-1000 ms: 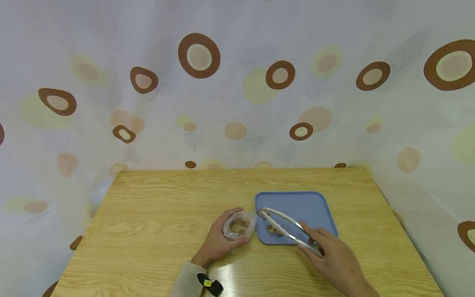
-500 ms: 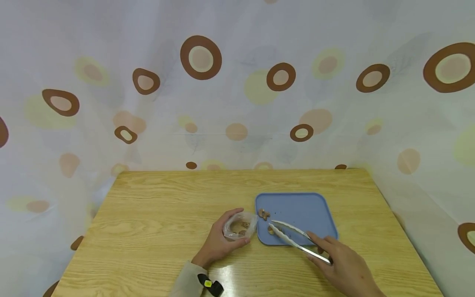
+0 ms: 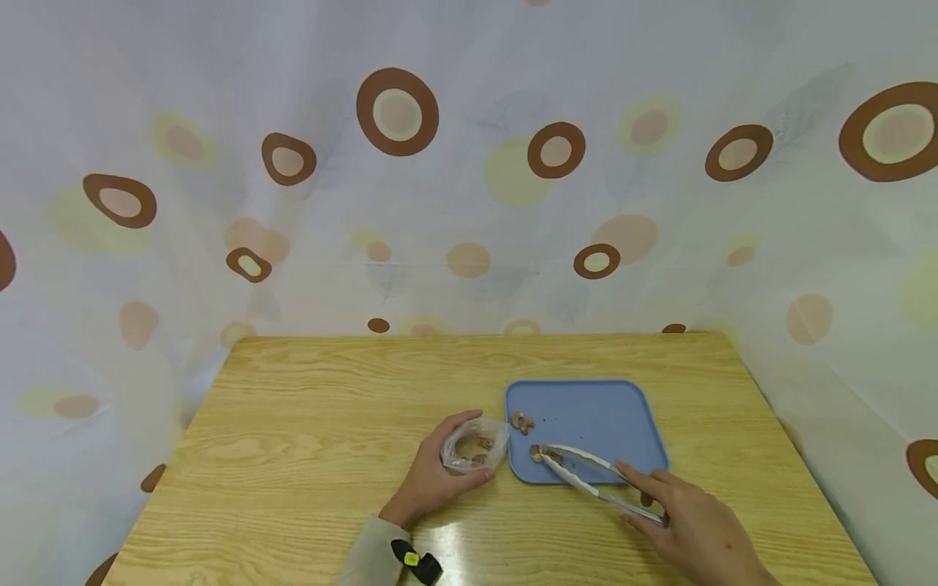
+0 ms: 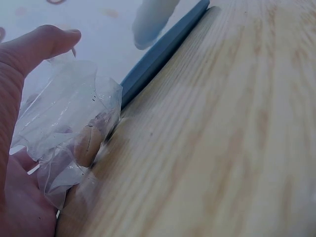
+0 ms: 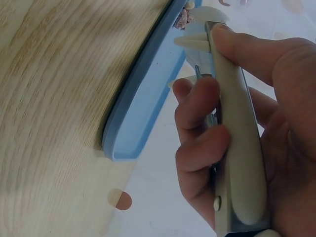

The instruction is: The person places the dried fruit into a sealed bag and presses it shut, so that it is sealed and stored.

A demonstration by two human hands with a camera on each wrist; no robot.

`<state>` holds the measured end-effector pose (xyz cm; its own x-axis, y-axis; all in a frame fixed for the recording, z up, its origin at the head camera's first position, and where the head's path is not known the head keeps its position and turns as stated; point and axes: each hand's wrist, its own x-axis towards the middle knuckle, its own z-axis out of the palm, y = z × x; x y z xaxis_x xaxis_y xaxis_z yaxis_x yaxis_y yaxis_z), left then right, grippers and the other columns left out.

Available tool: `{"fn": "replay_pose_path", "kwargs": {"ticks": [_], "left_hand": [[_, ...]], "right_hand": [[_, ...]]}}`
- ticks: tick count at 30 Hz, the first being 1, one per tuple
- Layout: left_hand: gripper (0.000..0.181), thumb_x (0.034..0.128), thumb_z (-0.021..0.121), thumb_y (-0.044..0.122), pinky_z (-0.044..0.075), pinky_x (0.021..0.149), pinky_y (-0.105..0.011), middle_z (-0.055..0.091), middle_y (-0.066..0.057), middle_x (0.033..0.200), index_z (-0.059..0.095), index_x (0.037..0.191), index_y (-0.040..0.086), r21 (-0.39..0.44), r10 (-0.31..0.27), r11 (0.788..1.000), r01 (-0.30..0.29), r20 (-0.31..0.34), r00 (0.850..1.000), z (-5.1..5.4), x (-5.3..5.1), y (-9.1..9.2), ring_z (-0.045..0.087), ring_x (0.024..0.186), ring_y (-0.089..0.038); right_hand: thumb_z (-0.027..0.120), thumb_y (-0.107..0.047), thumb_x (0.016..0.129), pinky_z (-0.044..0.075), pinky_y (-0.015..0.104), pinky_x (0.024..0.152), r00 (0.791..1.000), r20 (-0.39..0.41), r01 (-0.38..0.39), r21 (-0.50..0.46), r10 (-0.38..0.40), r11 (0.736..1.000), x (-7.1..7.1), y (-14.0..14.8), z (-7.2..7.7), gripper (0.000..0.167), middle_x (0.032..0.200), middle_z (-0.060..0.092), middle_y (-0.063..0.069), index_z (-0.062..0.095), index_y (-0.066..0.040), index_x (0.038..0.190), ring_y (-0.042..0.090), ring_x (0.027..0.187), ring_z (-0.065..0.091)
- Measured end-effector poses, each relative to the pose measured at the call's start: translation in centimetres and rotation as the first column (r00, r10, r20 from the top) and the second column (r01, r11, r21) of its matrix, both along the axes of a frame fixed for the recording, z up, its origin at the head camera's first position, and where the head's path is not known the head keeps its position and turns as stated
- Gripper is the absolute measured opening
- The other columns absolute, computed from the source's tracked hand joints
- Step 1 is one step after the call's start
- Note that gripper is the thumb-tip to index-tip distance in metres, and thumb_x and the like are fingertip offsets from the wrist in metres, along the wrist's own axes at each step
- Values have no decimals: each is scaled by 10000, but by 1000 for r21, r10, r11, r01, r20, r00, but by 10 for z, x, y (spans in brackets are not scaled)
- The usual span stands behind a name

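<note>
In the head view my left hand (image 3: 434, 478) holds a clear plastic bag (image 3: 496, 443) upright on the table, fingers and thumb curved around its sides. Inside lie several brown, nut-like pieces, one of them a cracked piece (image 4: 89, 145) seen through the plastic in the left wrist view. My right hand (image 3: 699, 521) grips a pair of tongs (image 5: 242, 143) with pale tips. Those tips are over the blue tray, at a brown piece (image 3: 536, 453) near its front left corner; whether they pinch it cannot be told. More brown pieces (image 3: 523, 422) lie by the tray's left edge.
The shallow blue tray (image 3: 608, 407) lies just right of the bag, with small dark crumbs on it. Both rest on a wood-grain table (image 3: 330, 407). A patterned white curtain (image 3: 469, 203) closes off the back and sides.
The tongs have left the pieces at the tray's left edge and moved toward me, to the nearer piece. Their tips have since drawn closer together there. The left hand and bag stay put.
</note>
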<state>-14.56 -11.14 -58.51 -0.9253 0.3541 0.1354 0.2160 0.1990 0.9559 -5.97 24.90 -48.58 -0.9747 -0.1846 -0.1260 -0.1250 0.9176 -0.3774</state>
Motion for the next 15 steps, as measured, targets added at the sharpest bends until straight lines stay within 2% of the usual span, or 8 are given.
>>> {"fn": "replay_pose_path", "kwargs": {"ticks": [8,15], "left_hand": [[844,868,942,284,466,1149,-399,631,48,1524,541,1608,237,-9,0,1000,0,12,1000,0,0,0,610,1370,-228],[841,867,942,281,472,1141,-391,636,49,1517,542,1606,237,-10,3,1000,-3,1,1000,0,0,0,617,1358,-224]], "right_hand": [[895,-328,910,409,240,562,1000,23,-10,-2,10,1000,-4,2,1,637,962,688,-106,688,-204,1499,-13,617,439],[918,-299,885,408,230,558,998,-22,-55,-8,55,998,-6,4,2,640,940,686,-118,703,-192,1478,-34,630,437]]}}
